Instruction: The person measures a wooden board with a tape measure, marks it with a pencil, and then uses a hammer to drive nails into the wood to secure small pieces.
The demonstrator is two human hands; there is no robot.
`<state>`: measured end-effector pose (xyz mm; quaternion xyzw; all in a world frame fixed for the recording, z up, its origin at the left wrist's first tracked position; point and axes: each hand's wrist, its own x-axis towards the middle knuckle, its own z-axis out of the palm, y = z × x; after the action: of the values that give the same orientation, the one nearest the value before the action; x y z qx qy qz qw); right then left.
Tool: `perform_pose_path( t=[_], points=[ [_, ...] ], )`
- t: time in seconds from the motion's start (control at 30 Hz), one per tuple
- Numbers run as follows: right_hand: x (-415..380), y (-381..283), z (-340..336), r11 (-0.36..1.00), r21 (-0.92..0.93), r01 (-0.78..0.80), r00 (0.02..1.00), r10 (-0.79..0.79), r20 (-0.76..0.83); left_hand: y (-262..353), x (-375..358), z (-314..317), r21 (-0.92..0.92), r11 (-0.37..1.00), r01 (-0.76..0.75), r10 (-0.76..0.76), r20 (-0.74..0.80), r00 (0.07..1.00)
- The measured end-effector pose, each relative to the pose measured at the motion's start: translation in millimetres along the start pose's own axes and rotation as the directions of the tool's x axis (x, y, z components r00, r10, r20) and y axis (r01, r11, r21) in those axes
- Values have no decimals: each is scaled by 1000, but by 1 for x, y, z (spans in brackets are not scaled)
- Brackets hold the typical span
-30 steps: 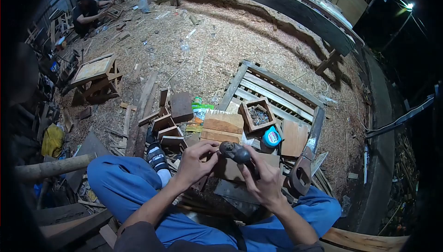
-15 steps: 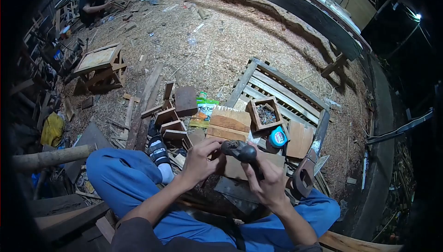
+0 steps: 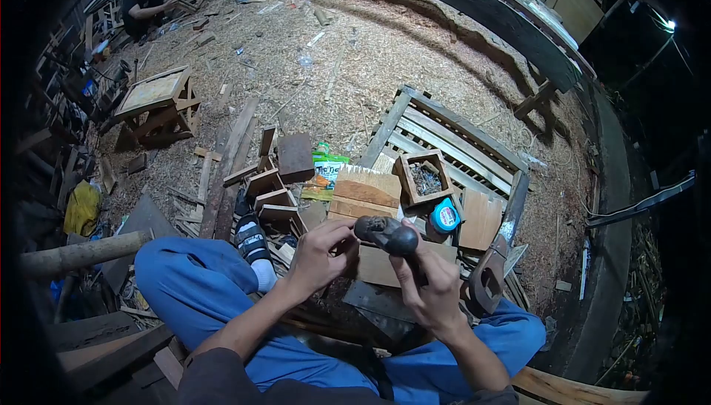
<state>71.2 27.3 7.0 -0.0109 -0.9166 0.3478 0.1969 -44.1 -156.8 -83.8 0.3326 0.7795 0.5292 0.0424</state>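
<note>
My right hand (image 3: 433, 279) is closed round the handle of a dark hammer-like tool (image 3: 386, 234), whose rounded head lies between my hands. Just left of that head is my left hand (image 3: 320, 260), its fingers bent together in a pinch; what they hold, if anything, is too small to make out. Beneath and beyond the tool are wooden boards (image 3: 364, 196) on a low work surface. A wooden box (image 3: 424, 177) with small metal pieces in it stands beyond my right hand, beside a blue tape measure (image 3: 444, 216).
A slatted wooden frame (image 3: 459, 134) lies ahead on the shavings. Small wooden box parts (image 3: 270, 196) and a brown block (image 3: 296, 157) are at the left. Farther left stands a small wooden stand (image 3: 155, 101). Another person (image 3: 144, 5) crouches at the far left.
The tool's head and my right hand have shifted very slightly. My left hand stays in nearly the same pose. The view has tilted a little.
</note>
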Motion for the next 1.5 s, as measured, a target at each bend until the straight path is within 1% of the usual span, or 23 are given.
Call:
perform_pose_path(
  t=[0.13,0.2,0.23,0.3,0.43,0.5,0.63,0.73,0.8,0.83,0.9,0.93,1.0,1.03,1.1,1.23,1.3,1.33,1.4,1.43,1.5],
  points=[
    [-2,9,6,999,-25,26,1000,-26,13,1,2,-1,5,999,-36,36,0,999],
    [-2,10,9,995,-60,85,996,-84,15,2,2,-2,19,998,-65,65,-9,998],
    [-2,10,8,995,-58,85,996,-84,21,1,2,-1,18,998,-60,60,-11,998],
    [-2,8,4,989,-120,90,996,-90,6,0,1,-1,5,1000,7,-7,17,1000],
    [-5,10,11,992,-91,92,995,-94,-17,4,2,-2,9,1000,7,-7,24,1000],
    [-5,8,11,988,-128,82,997,-80,22,2,2,-1,-18,999,-42,42,-3,999],
    [-2,0,4,981,-158,117,993,-116,12,2,1,0,10,1000,-4,4,4,1000],
    [-6,1,8,991,-101,91,996,-93,-13,3,3,-1,-33,999,25,-24,23,999],
    [-7,3,9,983,-171,73,995,-61,74,4,3,-2,-10,999,-45,45,-10,999],
    [-5,3,9,983,-170,75,995,-63,76,2,3,-1,-9,999,-45,44,-13,999],
    [-4,1,8,983,-139,119,993,-120,1,-2,2,0,39,998,-55,55,-16,998],
    [-5,2,8,983,-139,120,993,-120,6,-1,1,1,37,998,-51,52,-18,998],
    [-7,3,11,986,-120,112,993,-116,-24,7,4,-2,-15,1000,9,-9,-7,1000],
    [-7,4,12,986,-121,111,993,-115,-29,5,4,-1,-14,1000,5,-5,-5,1000],
    [-8,5,14,990,-119,72,997,-70,19,0,4,0,52,997,-63,65,-35,997],
    [-7,2,10,986,-137,96,995,-95,12,0,1,0,65,997,-48,50,-32,998],
    [-9,9,16,991,-84,100,993,-104,-47,1,3,1,75,995,-72,74,-32,997],
    [-10,8,16,991,-84,100,993,-105,-50,1,3,0,76,994,-75,77,-31,997],
    [-9,6,16,994,-103,42,999,-42,10,2,3,-1,75,994,-85,87,-23,996],
    [-9,6,15,994,-103,44,999,-43,9,2,4,-2,76,993,-87,89,-24,996],
    [-8,4,14,987,-141,73,997,-72,13,0,1,-3,156,982,-105,105,8,994]
  ],
)
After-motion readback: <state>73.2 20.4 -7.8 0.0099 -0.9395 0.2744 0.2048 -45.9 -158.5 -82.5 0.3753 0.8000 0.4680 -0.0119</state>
